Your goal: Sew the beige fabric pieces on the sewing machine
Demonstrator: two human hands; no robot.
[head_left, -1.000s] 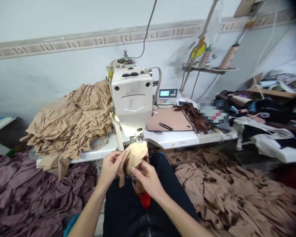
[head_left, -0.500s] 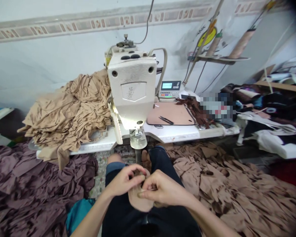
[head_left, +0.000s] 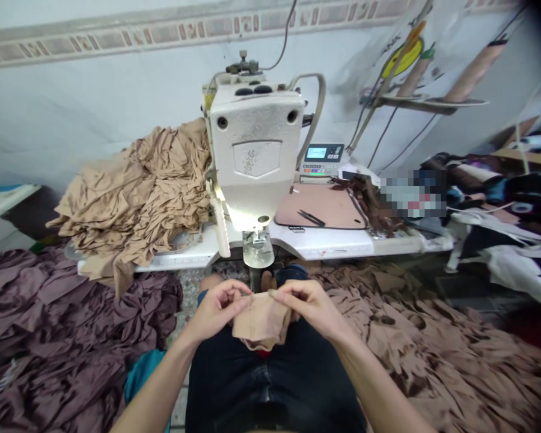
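Observation:
A small tan fabric piece [head_left: 261, 322] hangs over my lap, stretched between both hands. My left hand [head_left: 219, 307] pinches its upper left corner, and my right hand [head_left: 309, 304] pinches its upper right edge. Both hands are closed on the cloth, just below the needle plate [head_left: 258, 255] of the white sewing machine [head_left: 255, 156]. The presser foot [head_left: 258, 237] stands bare, with no cloth under it.
A heap of tan fabric [head_left: 135, 192] lies on the machine table [head_left: 324, 243] to the left. Purple cloth [head_left: 49, 325] covers the floor at left, tan pieces [head_left: 428, 349] at right. A pink mat with snips [head_left: 311, 218] and a control panel [head_left: 321, 157] sit right of the machine.
The tan piece left the needle area and came down to my lap. My hands then rose slightly and pulled apart, spreading the piece between them.

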